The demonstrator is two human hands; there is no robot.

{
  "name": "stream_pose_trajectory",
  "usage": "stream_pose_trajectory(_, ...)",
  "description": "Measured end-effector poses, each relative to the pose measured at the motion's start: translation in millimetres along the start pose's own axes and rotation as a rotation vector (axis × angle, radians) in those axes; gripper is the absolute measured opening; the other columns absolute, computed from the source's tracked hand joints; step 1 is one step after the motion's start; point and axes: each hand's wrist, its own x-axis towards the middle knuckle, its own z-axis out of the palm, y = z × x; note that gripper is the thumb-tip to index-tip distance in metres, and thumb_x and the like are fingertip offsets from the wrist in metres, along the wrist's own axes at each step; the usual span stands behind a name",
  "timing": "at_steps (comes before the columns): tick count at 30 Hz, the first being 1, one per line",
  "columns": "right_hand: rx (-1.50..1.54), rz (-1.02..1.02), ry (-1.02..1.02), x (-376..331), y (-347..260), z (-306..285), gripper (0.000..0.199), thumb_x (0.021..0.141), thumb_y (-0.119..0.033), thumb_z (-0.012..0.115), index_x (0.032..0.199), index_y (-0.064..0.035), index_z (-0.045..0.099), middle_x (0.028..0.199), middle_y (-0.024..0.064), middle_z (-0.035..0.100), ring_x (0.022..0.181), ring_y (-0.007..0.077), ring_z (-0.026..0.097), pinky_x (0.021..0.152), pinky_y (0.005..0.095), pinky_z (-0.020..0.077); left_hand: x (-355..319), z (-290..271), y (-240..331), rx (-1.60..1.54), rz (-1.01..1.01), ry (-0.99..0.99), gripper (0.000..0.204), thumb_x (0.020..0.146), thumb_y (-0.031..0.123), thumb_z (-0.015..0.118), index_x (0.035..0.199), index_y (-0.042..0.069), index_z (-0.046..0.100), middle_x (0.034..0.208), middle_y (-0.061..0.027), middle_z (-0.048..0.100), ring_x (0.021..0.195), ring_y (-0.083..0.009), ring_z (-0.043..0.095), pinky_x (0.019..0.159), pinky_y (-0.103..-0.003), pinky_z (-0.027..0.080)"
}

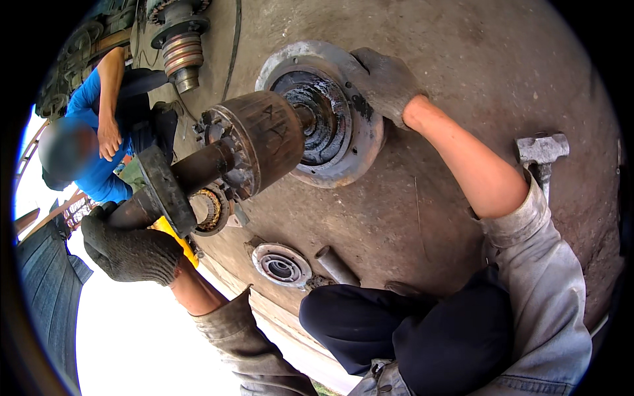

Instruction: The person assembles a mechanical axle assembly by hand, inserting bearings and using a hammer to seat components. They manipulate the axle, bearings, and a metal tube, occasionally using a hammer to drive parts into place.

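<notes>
A motor rotor point(274, 135) with a rusty, dark cylindrical core stretches from the middle toward the left. My gloved left hand point(129, 247) is wrapped round the free end of its thick shaft point(201, 165). Between that hand and the core, a dark angular plate point(165, 188) sits round the shaft. The rotor's other end meets a round metal end cover point(366, 132), whose inner face is smeared with black grease. Gloved too, my right hand point(386, 86) grips the cover's upper right rim, its fingertips partly hidden behind the edge.
A sledgehammer point(543, 150) lies at the right. Below the rotor are a ring-shaped part point(210, 211), a round bearing cover point(282, 264) and a short pipe point(337, 265). Another rotor point(181, 49) stands at the upper left. Close by on the left, a person in blue point(92, 99) crouches.
</notes>
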Motion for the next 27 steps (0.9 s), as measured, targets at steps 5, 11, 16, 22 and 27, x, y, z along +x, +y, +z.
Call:
stream_pose_trajectory(5, -0.001, -0.007, 0.013, -7, -2, -3, 0.055, 0.101, -0.051, 0.049, 0.128, -0.0065, 0.068, 0.117, 0.0213, 0.074, 0.109, 0.039, 0.069, 0.096, 0.0451, 0.0523, 2, -3, 3, -0.014, 0.07, 0.046, 0.016, 0.093, 0.017, 0.066, 0.103, 0.006, 0.07, 0.092, -0.0085, 0.073, 0.085, -0.0227, 0.073, 0.076, -0.034, 0.06)
stream_pose_trajectory(11, 0.028, 0.041, -0.011, -14, -12, -6, 0.053, 0.103, -0.047, 0.054, 0.133, -0.005, 0.065, 0.119, 0.0195, 0.074, 0.109, 0.0326, 0.071, 0.095, 0.0408, 0.0533, 1, -7, 3, 0.103, 0.091, 0.035, 0.018, 0.094, 0.019, 0.068, 0.107, 0.007, 0.068, 0.091, -0.0088, 0.073, 0.083, -0.0223, 0.073, 0.073, -0.033, 0.06)
stream_pose_trajectory(16, 0.012, -0.026, 0.067, -13, -1, 2, 0.055, 0.102, -0.051, 0.047, 0.126, -0.0067, 0.069, 0.117, 0.022, 0.073, 0.109, 0.0404, 0.069, 0.096, 0.0449, 0.0516, 2, -9, 13, 0.192, 0.079, 0.049, 0.027, 0.093, 0.023, 0.071, 0.114, 0.008, 0.066, 0.095, -0.01, 0.072, 0.082, -0.0222, 0.074, 0.068, -0.033, 0.061)
stream_pose_trajectory(22, 0.025, 0.027, 0.046, -19, -8, 0, 0.055, 0.102, -0.051, 0.055, 0.131, -0.0052, 0.067, 0.118, 0.0196, 0.074, 0.107, 0.033, 0.071, 0.095, 0.0403, 0.0528, 5, -10, 10, 0.199, 0.095, 0.046, 0.027, 0.093, 0.024, 0.07, 0.114, 0.008, 0.066, 0.095, -0.0097, 0.072, 0.082, -0.0219, 0.074, 0.068, -0.033, 0.061)
stream_pose_trajectory(27, 0.03, 0.011, 0.07, -18, 3, 3, 0.054, 0.101, -0.051, 0.056, 0.128, -0.0061, 0.068, 0.112, 0.0179, 0.076, 0.102, 0.0326, 0.073, 0.092, 0.04, 0.054, 7, -6, 12, 0.16, 0.093, 0.061, 0.025, 0.093, 0.023, 0.07, 0.112, 0.008, 0.066, 0.095, -0.0091, 0.073, 0.082, -0.0217, 0.074, 0.069, -0.033, 0.061)
